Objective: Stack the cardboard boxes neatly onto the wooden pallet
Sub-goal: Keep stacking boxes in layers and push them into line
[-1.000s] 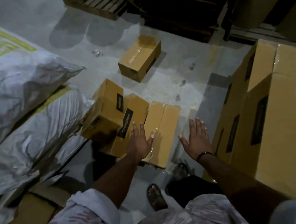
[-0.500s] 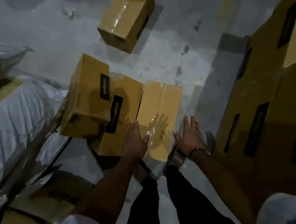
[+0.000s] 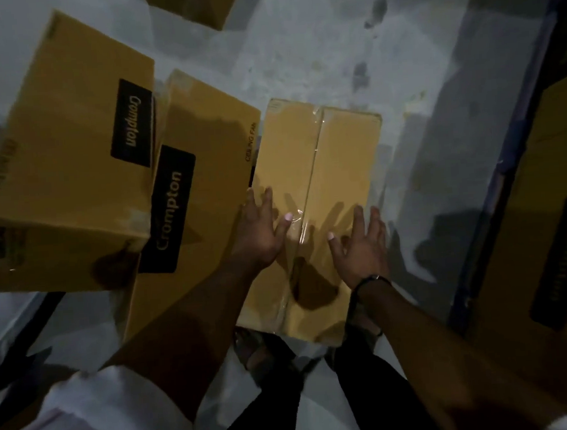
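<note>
A plain taped cardboard box (image 3: 319,165) lies flat on the grey floor in front of my feet. My left hand (image 3: 260,231) is over its near left edge with fingers spread, and my right hand (image 3: 361,246) is spread over its near right part. Whether the palms touch the box I cannot tell. Left of it lies a Crompton box (image 3: 205,173), and a second Crompton box (image 3: 70,156) sits tilted on top of that one. No pallet is in view.
A stack of large cardboard boxes (image 3: 551,229) rises along the right side. Another box (image 3: 193,3) lies on the floor at the top edge. White sacks (image 3: 2,335) border the lower left. Bare grey floor (image 3: 314,51) stretches beyond the boxes.
I have bent lower, so the boxes look much larger. Both hands have come down and closer to the plain box, the right hand moving in from the floor beside it.
</note>
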`<action>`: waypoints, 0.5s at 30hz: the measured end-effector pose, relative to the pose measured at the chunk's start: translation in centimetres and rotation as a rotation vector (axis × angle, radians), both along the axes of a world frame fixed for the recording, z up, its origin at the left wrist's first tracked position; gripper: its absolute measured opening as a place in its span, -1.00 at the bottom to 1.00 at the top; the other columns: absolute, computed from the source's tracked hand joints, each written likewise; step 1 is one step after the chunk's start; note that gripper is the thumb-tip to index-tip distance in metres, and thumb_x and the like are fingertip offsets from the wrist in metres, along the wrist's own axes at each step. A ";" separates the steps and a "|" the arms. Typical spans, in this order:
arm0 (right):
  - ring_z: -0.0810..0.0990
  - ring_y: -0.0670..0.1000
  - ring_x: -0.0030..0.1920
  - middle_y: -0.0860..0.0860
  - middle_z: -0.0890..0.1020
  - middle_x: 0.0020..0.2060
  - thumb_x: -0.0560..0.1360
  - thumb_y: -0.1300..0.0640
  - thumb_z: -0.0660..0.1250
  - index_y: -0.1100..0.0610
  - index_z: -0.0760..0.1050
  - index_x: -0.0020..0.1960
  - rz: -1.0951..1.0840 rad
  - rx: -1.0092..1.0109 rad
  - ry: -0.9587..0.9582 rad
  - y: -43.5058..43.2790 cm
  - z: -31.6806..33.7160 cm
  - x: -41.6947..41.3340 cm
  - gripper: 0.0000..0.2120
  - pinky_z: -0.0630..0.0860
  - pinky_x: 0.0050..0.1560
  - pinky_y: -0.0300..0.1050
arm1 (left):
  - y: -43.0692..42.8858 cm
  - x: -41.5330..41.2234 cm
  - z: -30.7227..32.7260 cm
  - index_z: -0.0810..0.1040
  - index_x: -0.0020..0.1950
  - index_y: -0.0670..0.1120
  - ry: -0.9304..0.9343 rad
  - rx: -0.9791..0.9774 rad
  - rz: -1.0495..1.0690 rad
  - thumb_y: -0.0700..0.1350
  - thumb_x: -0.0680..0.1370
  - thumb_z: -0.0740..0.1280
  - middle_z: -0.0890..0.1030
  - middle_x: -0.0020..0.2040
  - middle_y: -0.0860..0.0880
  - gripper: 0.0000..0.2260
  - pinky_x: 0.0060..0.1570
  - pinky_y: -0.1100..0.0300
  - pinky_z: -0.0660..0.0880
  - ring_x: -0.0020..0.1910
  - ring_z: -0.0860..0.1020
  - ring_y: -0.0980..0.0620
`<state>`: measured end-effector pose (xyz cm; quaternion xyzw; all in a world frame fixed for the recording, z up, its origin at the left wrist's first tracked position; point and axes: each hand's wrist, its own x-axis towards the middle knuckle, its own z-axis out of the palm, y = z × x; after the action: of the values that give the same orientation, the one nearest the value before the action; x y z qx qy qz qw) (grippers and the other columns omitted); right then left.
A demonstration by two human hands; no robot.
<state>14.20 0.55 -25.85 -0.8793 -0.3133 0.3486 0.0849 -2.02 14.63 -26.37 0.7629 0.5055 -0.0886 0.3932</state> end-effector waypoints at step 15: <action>-0.06 0.27 0.60 -0.08 -0.26 0.63 0.51 -0.38 0.29 -0.20 0.04 0.63 -0.091 0.002 0.046 1.6 -4.3 0.3 -0.20 0.26 0.45 0.33 | 2.6 3.1 -3.5 0.19 0.60 0.20 0.038 0.017 0.105 0.20 0.48 0.49 0.19 0.47 -0.16 -0.23 0.33 -0.11 0.36 0.40 0.29 -0.30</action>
<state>14.47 2.12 -30.19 -0.8842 -0.2712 0.3643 0.1090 1.05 17.19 -29.88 0.7368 0.5528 -0.0781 0.3814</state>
